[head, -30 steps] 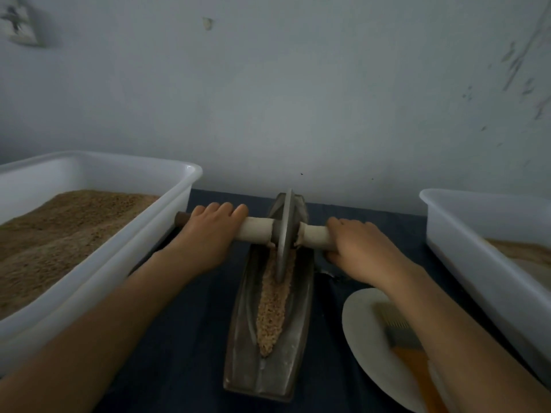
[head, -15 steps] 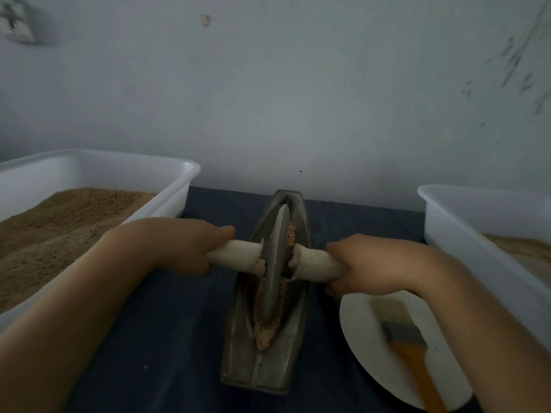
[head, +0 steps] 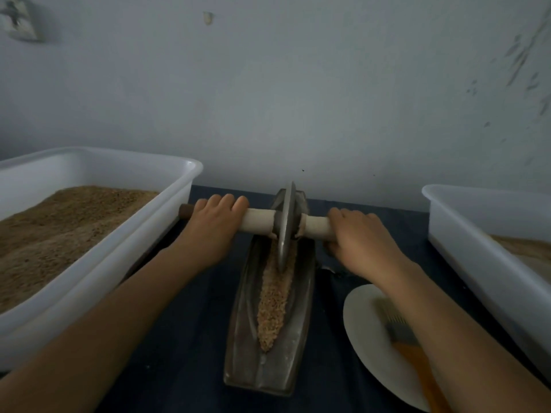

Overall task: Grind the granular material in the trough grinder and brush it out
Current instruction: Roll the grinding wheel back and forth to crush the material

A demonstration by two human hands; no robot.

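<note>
Metal trough grinder [head: 238, 338] lengthwise on dark cloth; tan granular material [head: 272, 305] fills groove; grinding wheel [head: 285, 228] upright at trough far end.

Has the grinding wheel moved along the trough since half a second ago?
Yes. The grinding wheel has rolled away from the person, from mid-trough to the far end of the trough, near the wall, leaving the granular material exposed.

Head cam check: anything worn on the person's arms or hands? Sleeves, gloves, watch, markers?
Nothing worn that shows. The left hand and right hand are bare, no gloves, rings or tape visible. Both forearms are bare right to the frame's lower edge: no sleeve cuff, watch, band or tracking marker in view. The upper arms are out of frame.
</note>
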